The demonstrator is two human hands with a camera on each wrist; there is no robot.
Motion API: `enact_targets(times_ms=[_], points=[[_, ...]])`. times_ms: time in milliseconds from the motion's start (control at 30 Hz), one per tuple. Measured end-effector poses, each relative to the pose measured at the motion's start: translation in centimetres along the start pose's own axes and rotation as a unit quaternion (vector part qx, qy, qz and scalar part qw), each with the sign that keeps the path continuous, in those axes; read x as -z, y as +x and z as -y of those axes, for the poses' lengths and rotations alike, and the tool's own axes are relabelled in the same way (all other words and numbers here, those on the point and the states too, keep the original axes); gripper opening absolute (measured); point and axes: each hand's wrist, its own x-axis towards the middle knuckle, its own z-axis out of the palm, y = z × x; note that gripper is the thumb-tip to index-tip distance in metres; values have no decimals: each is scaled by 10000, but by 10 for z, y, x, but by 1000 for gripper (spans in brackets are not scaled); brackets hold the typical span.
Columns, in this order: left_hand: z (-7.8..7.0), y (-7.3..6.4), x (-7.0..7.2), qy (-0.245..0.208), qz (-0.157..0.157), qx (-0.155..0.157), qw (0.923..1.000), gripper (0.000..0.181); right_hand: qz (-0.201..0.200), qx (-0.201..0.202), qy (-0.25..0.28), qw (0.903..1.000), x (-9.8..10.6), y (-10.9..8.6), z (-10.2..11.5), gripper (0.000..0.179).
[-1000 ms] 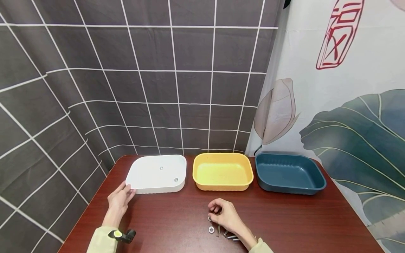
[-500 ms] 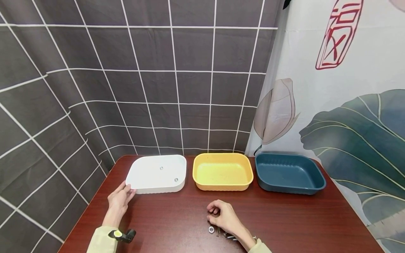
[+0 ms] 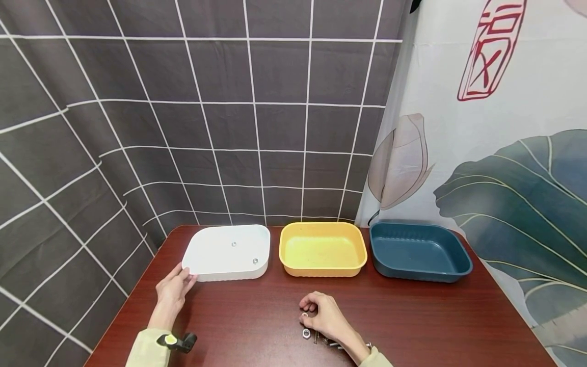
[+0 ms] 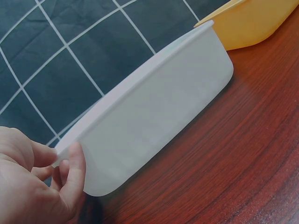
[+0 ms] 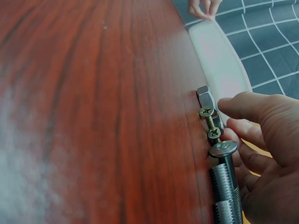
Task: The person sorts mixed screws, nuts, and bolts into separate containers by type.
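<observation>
My left hand [image 3: 171, 293] pinches the near left corner of a white tray [image 4: 154, 107], thumb and fingers at its rim. Two small metal nuts lie inside this tray. On the table, my right hand [image 3: 327, 316] has its thumb and fingers curved apart around a nut [image 3: 304, 315], which is partly covered in the right wrist view. Another nut [image 3: 306, 333] lies just nearer. Beside the hand are two brass-coloured screws [image 5: 209, 116], a round-headed bolt [image 5: 224, 148] and threaded metal pieces [image 5: 220, 179], partly hidden by the hand in the head view.
A yellow tray [image 3: 323, 272] stands in the middle of the back row, and a dark blue tray [image 3: 419, 274] to its right. They rest on a reddish-brown wooden table [image 3: 243, 316]. Behind hangs a grey gridded cloth [image 3: 279, 127] beside a patterned white one [image 3: 440, 66].
My right hand has shifted slightly left. The nut by its thumb, covered half a second ago, shows again. My left hand and the trays have not moved.
</observation>
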Motion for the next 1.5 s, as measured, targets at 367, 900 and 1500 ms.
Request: enact_targets(times_ms=[367,900,1500], points=[[2,1,0,-15,-56,-31,10000,56,132,16,-166,9998,1,0,-1,23],[2,0,1,1,-60,-71,10000,56,128,213,-502,9984,-1,0,-2,26],[2,-1,0,53,-66,-72,9999,56,208,338,-654,9971,3,1,-2,19]])
